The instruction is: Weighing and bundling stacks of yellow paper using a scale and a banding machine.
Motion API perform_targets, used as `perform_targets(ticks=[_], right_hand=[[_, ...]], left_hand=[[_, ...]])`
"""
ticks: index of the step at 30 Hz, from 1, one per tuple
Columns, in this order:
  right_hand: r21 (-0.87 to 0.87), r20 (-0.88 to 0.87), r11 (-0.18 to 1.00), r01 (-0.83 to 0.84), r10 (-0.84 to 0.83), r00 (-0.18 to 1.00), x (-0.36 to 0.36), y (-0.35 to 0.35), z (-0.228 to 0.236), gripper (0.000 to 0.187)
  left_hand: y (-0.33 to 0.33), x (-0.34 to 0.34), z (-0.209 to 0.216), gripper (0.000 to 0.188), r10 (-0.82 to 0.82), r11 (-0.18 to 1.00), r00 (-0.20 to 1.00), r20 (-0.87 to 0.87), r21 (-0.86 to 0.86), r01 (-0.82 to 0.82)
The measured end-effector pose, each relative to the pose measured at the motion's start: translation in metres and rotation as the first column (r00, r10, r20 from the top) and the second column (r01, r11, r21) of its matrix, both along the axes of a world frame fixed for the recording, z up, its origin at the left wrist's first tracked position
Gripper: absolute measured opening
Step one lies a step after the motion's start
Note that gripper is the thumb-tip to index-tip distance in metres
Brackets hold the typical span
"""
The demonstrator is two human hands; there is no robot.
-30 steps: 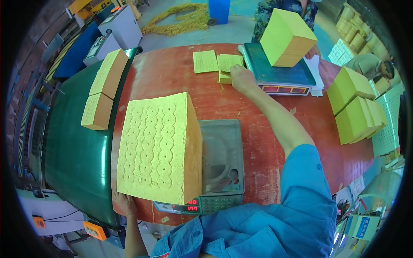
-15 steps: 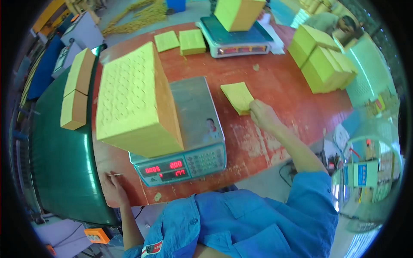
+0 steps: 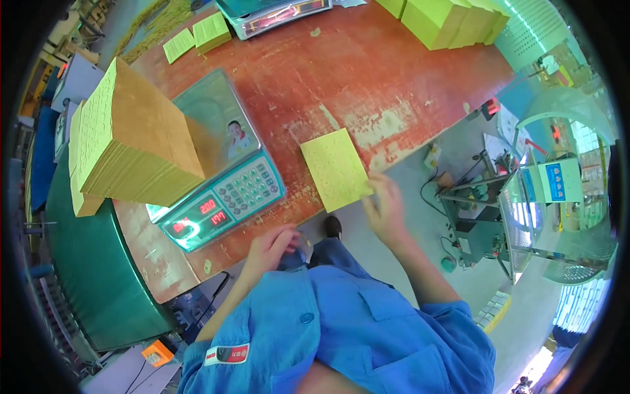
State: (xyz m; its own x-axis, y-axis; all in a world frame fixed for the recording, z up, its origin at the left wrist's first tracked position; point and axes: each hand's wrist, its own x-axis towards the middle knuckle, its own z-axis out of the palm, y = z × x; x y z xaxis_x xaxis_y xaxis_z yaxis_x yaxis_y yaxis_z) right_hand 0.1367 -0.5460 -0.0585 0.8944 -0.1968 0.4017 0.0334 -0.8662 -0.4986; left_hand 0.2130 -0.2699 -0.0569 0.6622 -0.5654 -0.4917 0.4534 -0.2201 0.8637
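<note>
My right hand (image 3: 387, 213) pinches the lower right edge of a yellow paper sheet (image 3: 335, 169), which is tilted and lifted over the table's front edge. Whether it is a single sheet or a few, I cannot tell. Close to that edge, below the scale, my left hand (image 3: 270, 249) has its fingers curled, and whatever may be between them is hidden. A tall yellow paper stack (image 3: 141, 138) stands on the digital scale (image 3: 223, 197), covering the left part of its metal pan. Red digits glow on the scale's front panel.
The red table (image 3: 289, 92) has worn patches. At its far side are a second scale (image 3: 282, 20), small yellow stacks (image 3: 211, 31) and larger yellow stacks (image 3: 453, 23). A green curved surface (image 3: 98, 262) borders the left. Metal shelving (image 3: 479, 210) stands beyond the right edge.
My right hand has drawn the yellow paper from the tabletop toward me. My left hand has moved right from the table's left corner. The view has shifted down and turned.
</note>
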Motion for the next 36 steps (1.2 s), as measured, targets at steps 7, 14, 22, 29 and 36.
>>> perform_targets(ticks=[7,14,22,29,36], right_hand=[[0.684,-0.27,0.634,0.362,-0.241,0.932,0.002,-0.045,-0.028,0.02],[0.94,-0.341,0.019,0.341,0.063,0.938,-0.008,-0.027,-0.042,0.023],[0.936,-0.351,0.089,0.34,0.277,0.895,-0.033,-0.04,-0.038,0.02],[0.847,-0.076,0.523,-0.093,0.293,0.953,-0.001,-0.061,-0.013,0.022],[0.763,-0.128,0.641,-0.086,0.279,0.952,0.055,-0.072,0.009,0.026]], left_hand=[[-0.083,-0.009,-0.014,0.061,0.02,0.993,0.93,-0.367,0.117,0.025],[-0.1,-0.03,-0.026,0.057,0.247,0.958,0.864,-0.439,-0.026,-0.287],[-0.112,-0.04,-0.027,0.036,0.308,0.89,0.821,-0.481,-0.16,-0.428],[-0.131,-0.021,0.015,0.033,0.355,0.872,0.925,-0.133,-0.309,-0.379],[-0.135,0.024,0.027,0.032,-0.054,0.992,0.674,0.737,0.114,-0.046]])
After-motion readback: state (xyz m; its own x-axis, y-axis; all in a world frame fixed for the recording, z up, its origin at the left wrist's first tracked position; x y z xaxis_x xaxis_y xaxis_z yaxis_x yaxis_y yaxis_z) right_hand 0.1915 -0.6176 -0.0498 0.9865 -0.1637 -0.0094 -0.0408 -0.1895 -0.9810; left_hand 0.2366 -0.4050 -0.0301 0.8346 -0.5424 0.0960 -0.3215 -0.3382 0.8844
